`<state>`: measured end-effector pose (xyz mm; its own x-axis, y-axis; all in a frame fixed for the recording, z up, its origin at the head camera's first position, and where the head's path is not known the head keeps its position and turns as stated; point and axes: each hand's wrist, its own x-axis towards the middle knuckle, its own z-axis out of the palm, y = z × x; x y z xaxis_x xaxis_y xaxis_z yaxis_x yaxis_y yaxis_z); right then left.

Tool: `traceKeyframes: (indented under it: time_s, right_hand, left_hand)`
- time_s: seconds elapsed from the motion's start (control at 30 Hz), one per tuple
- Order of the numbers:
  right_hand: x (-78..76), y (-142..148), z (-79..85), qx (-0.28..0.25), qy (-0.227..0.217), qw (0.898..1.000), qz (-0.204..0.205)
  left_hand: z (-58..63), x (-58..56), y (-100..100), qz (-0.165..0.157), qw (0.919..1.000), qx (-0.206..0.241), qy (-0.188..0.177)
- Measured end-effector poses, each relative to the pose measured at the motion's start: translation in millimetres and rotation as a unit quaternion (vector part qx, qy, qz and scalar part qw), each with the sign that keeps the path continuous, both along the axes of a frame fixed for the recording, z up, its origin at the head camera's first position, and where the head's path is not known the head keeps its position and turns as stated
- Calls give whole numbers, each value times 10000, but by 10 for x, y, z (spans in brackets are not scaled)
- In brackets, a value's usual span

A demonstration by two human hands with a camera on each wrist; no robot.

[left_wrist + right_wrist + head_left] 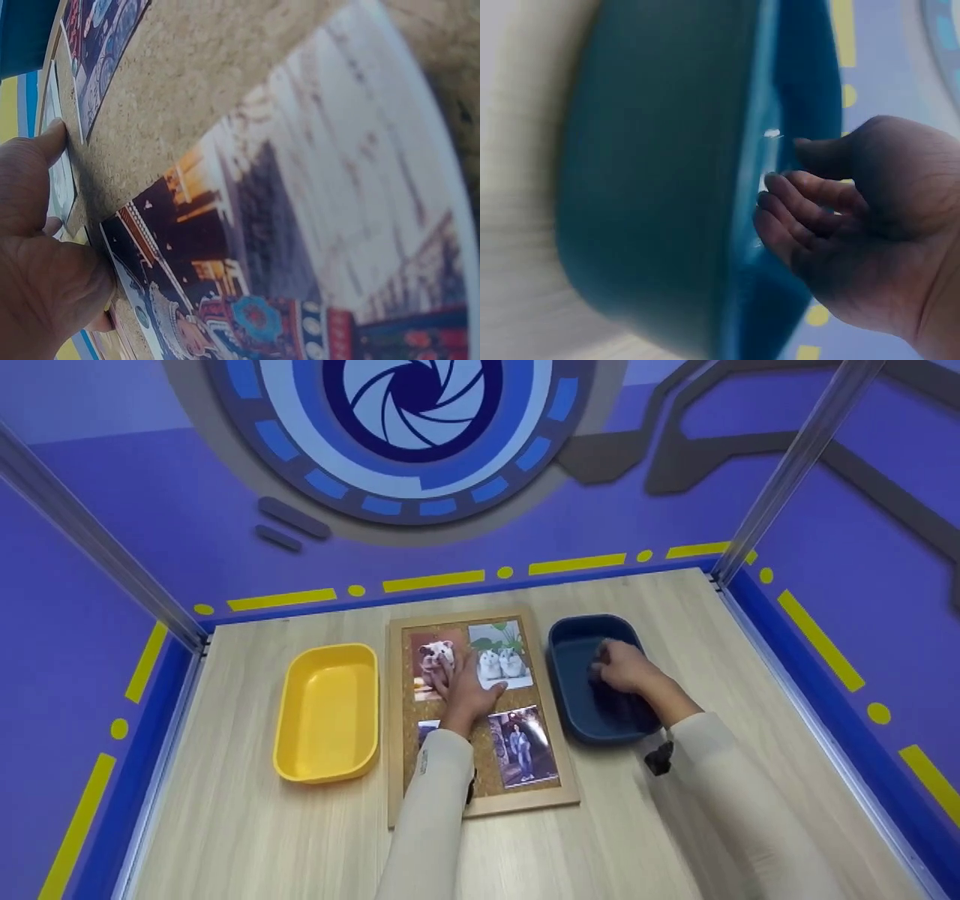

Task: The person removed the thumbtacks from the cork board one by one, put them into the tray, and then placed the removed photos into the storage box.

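Note:
A wood-framed cork board (480,804) carries several photos. My left hand (466,694) rests on it, fingers stretched over the hamster photo (426,645) at upper left. The thumb points toward the photo of two white animals (504,666). Below lies a photo of a standing person (525,746); another photo (300,225), partly under my left sleeve in the head view, fills much of the left wrist view. My right hand (626,666) reaches into the dark blue tray (574,690). Its fingers (802,206) are loosely bent, the thumb apart from them, with nothing seen between.
A yellow tray (326,712) stands left of the board on the light wooden table (225,810). Purple-blue panels (480,547) enclose the table at the back and both sides. Small shiny spots (771,133) show inside the blue tray.

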<state>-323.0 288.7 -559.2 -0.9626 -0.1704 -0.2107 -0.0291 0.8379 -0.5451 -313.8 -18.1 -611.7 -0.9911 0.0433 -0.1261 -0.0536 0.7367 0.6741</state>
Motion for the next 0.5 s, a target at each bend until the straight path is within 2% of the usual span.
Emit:
traceKeyframes:
  time_s: [0.23, 0.37, 0.5]
  right_hand:
    - [81, -163, 242, -608, 816, 9942, -351]
    - [121, -301, 329, -736, 988, 9920, -293]
    - [161, -454, 381, -866, 1029, 9908, -169]
  left_hand:
    - [-97, -47, -11, 23, 9998, 110, -145]
    - [-160, -89, -3, 54, 9996, 204, -187]
    - [-129, -80, 14, 90, 9994, 302, -141]
